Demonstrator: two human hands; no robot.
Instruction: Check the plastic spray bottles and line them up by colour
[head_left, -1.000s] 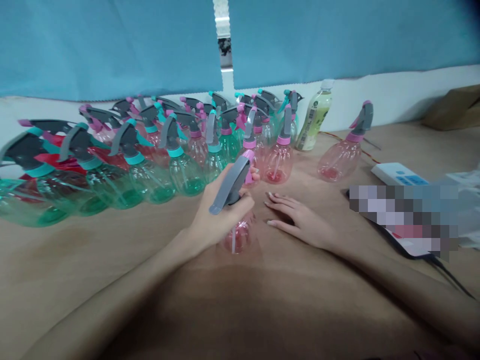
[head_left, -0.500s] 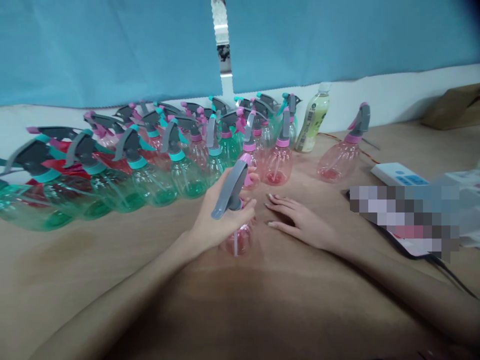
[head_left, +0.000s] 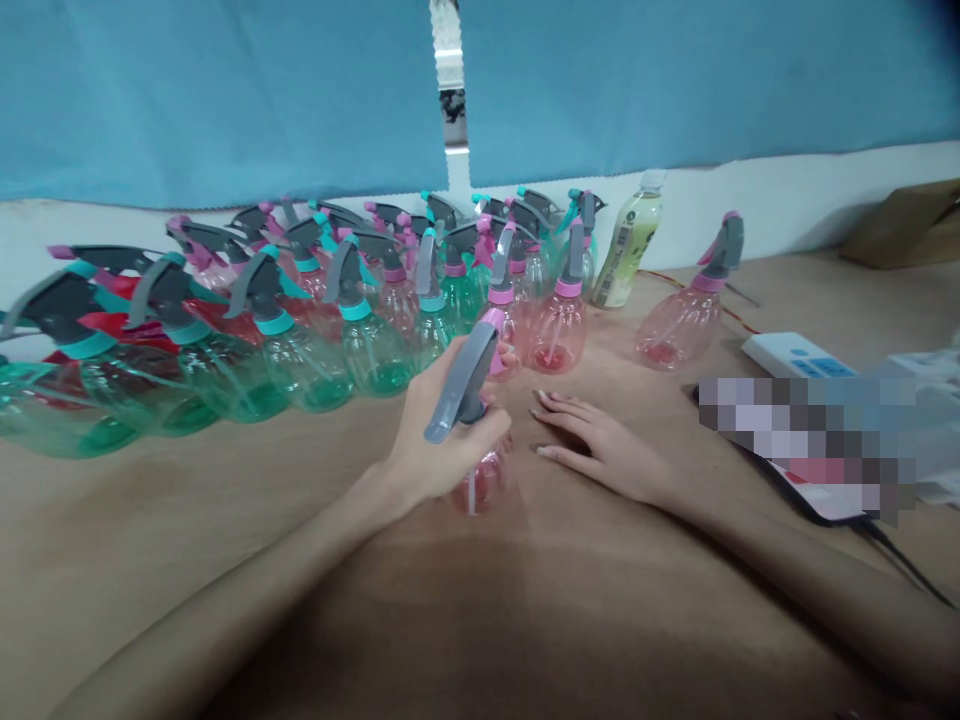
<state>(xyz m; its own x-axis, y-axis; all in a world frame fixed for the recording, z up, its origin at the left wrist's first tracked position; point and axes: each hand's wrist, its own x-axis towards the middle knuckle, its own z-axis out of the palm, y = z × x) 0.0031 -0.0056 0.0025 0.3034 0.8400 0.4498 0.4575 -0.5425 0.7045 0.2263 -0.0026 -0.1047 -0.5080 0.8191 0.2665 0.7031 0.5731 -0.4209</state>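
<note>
My left hand [head_left: 439,430] is wrapped round the neck of a clear pink spray bottle [head_left: 480,485] with a grey trigger and pink nozzle. The bottle is upright, and its upper body is partly hidden by the fingers. To its right, my right hand [head_left: 596,445] rests on the table with fingers stretched out, holding nothing. Just beyond the hands stands another pink spray bottle [head_left: 556,335]. A further pink spray bottle [head_left: 679,325] sits apart, farther right.
Several green spray bottles [head_left: 311,370] stand in rows at the left and back, mixed with pink ones. A drink bottle [head_left: 628,245] stands near the wall. On the right lie a white power strip [head_left: 799,355], a partly blurred phone [head_left: 832,500] and a brown box [head_left: 904,225].
The left hand's thumb has shifted slightly over the bottle's neck. The right hand stays flat on the table. The view has moved a little; the other bottles stand as before.
</note>
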